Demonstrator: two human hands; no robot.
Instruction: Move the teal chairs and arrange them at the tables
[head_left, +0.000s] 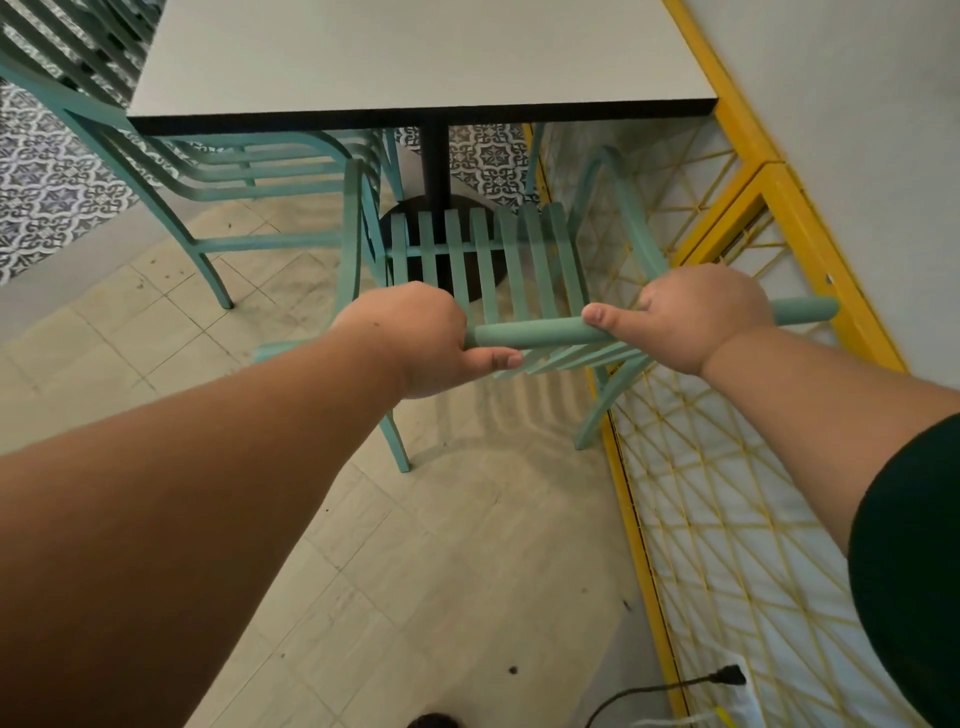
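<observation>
Looking down from the person's head over both bare forearms toward a table.

At far left, grey-and-white patterned floor tiles (47, 192) give way to plain beige floor tiles (441, 571). More teal chairs (218, 171), which look stacked together, stand at the left side of the table, partly under a pale tabletop (415, 52) with a dark edge. A black pedestal (435, 156) holds the tabletop up.

In the centre stands a teal chair (488, 260) with a slatted seat, facing the table. The front of its seat lies close to the pedestal's base, and its legs are on the beige floor. The left hand (421, 338) is wrapped around the left part of the chair's round top rail (535, 332), with the thumb underneath. The right hand (701, 317) is curled around the same rail further right, thumb lying along the rail. The two hands are apart, with bare rail between them.

Just right of the chair runs a yellow-framed panel (727, 467) strung with yellow lattice. A black cable and plug (727, 675) lie at its foot, bottom right.
</observation>
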